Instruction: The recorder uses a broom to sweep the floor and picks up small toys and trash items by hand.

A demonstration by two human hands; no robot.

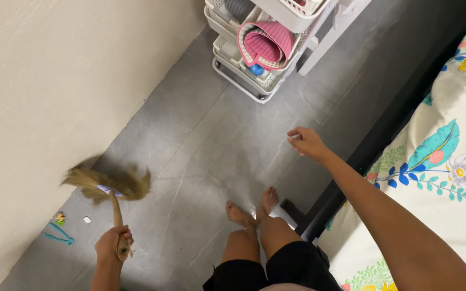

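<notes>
Head view: left hand grips a grass broom — litter remains by the wall; right hand loosely curled, empty.

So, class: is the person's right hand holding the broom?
No: the left hand grips the broom; the right hand is held out, off it.

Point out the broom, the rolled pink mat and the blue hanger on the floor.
broom (115, 185): head view, on the bristle head.
rolled pink mat (265, 44): head view, on the spiral end.
blue hanger (59, 235): head view, on its arm.
</notes>
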